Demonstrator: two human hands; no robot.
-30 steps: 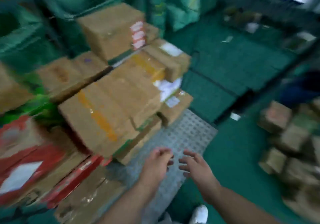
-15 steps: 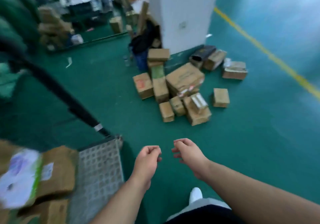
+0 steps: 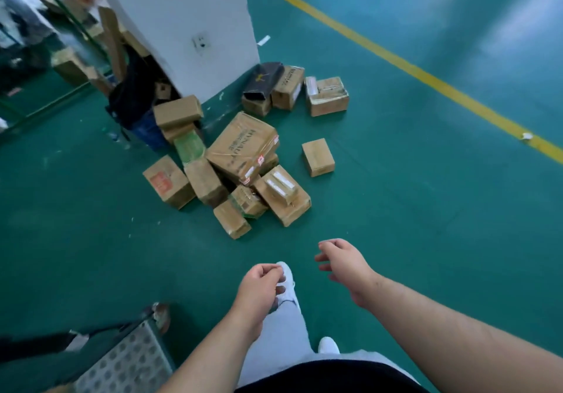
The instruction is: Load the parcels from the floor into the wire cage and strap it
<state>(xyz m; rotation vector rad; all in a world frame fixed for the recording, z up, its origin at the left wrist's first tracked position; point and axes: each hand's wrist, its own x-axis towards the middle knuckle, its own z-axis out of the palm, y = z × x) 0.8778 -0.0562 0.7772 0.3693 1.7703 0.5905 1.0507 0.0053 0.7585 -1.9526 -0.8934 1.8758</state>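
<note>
A heap of several cardboard parcels lies on the green floor ahead, the biggest a taped brown box (image 3: pixel 242 146) on top. A small box (image 3: pixel 317 157) sits apart to its right, and the nearest small box (image 3: pixel 231 219) lies at the heap's front. My left hand (image 3: pixel 259 292) hangs with fingers loosely curled and holds nothing. My right hand (image 3: pixel 342 263) reaches forward, fingers relaxed, also holding nothing. Both hands are well short of the parcels. The cage's perforated metal base (image 3: pixel 128 362) shows at the bottom left corner.
A white pillar (image 3: pixel 182 21) stands behind the heap, with a dark bag (image 3: pixel 131 97) and more boxes (image 3: pixel 327 95) at its foot. A yellow line (image 3: pixel 396 60) crosses the floor at right. My white shoes (image 3: pixel 288 274) are below the hands.
My view has swung from the loaded cage to the floor heap, which is now closer. Both hands stay free; the right one has spread away from the left.
</note>
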